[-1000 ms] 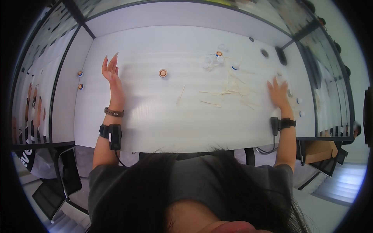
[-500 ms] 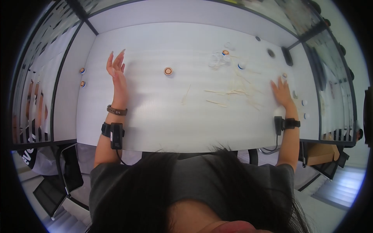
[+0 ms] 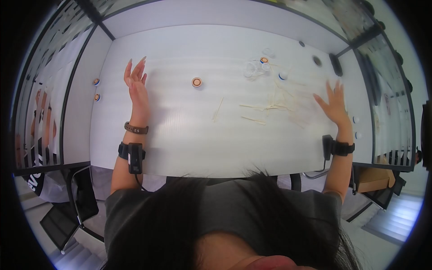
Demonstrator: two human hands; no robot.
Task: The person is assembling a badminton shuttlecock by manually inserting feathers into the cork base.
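Observation:
My left hand (image 3: 137,81) is raised at the left side of the white table (image 3: 189,139), fingers stretched out and apart, with nothing in it. At the right side my right hand (image 3: 335,105) has its fingers spread, a little blurred, and holds nothing I can see. To the left of it lie thin pale wooden sticks (image 3: 272,107), loosely scattered. A small round piece with an orange-brown ringed top (image 3: 196,82) sits alone in the middle, to the right of my left hand. Two small white round pieces (image 3: 356,119) lie just right of my right wrist.
Clear plastic pieces (image 3: 250,69) are grouped toward the back right, with another ringed round piece (image 3: 264,60) and a blue-and-white one (image 3: 282,76). Two more ringed pieces (image 3: 96,82) stand by the left panel (image 3: 78,101). Low panels border the table's back and sides.
My right hand has moved right and slightly back, its fingers more spread. It now covers the spot where a small round piece showed at its fingertips. My left hand is nearly still.

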